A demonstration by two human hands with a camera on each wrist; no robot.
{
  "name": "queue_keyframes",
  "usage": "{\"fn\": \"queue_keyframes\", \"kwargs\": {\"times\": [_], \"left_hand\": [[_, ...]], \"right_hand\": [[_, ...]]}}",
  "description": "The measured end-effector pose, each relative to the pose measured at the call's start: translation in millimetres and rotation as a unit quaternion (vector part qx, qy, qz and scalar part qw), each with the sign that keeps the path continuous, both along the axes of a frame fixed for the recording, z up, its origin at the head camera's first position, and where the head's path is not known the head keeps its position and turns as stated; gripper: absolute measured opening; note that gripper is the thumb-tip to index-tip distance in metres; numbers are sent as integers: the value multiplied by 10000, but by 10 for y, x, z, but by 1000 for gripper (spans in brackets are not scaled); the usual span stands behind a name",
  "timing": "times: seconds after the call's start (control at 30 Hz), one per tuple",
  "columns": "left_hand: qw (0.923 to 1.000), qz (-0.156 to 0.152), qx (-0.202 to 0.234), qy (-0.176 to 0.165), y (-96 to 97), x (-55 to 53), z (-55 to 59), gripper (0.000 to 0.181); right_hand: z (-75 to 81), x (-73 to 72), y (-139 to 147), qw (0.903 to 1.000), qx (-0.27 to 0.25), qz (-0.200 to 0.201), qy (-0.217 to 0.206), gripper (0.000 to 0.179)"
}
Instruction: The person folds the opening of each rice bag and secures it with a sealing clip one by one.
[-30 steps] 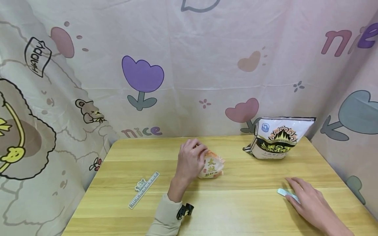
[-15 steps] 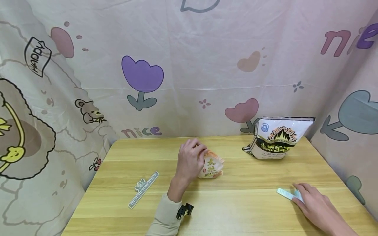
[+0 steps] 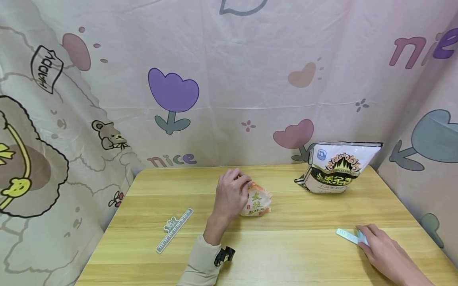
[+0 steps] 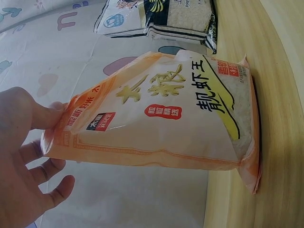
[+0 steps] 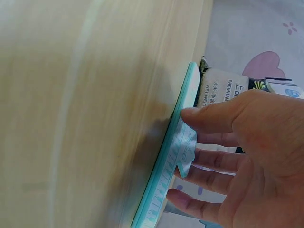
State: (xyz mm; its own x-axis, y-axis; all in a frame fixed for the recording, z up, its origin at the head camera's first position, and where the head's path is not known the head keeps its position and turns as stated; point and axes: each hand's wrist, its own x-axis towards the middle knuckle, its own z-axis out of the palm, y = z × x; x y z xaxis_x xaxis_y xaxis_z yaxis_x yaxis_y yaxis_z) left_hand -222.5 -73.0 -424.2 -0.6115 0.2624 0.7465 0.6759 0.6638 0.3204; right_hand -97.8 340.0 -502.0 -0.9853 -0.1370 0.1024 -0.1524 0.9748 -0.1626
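My left hand pinches the gathered top of an orange-and-white rice bag, which stands upright on the table. The left wrist view shows thumb and forefinger at the top of the bag, with the other fingers loosely bent beside it. Over on the right, my right hand holds a mint-green sealing clip by its shaped tab. Close up in the right wrist view, thumb and fingers lie on either side of that clip, whose long bar carries a piano-key pattern.
A second, white sealing clip lies at an angle on the left of the wooden table. At the back right stands a larger white-and-black rice bag. Patterned cloth hangs behind the table and along both sides.
My right hand has drawn back slightly to the right and toward me, changing from fingers over the clip to a grip on its tab. The left hand and its bag stay put.
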Motion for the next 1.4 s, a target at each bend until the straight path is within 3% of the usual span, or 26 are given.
{"fn": "queue_keyframes", "kwargs": {"times": [0.47,0.97,1.17,1.4], "left_hand": [[10000,41,-40,-57,-4,1,1,5],[10000,31,-71,-18,-2,-5,10,6],[10000,1,-31,25,8,1,9,5],[10000,29,-75,3,-8,9,6,5]], "right_hand": [[51,40,9,9994,-289,-2,169,25],[112,72,21,9985,-70,98,540,30],[141,82,19,9988,25,75,482,27],[135,91,-5,9966,26,157,808,27]]}}
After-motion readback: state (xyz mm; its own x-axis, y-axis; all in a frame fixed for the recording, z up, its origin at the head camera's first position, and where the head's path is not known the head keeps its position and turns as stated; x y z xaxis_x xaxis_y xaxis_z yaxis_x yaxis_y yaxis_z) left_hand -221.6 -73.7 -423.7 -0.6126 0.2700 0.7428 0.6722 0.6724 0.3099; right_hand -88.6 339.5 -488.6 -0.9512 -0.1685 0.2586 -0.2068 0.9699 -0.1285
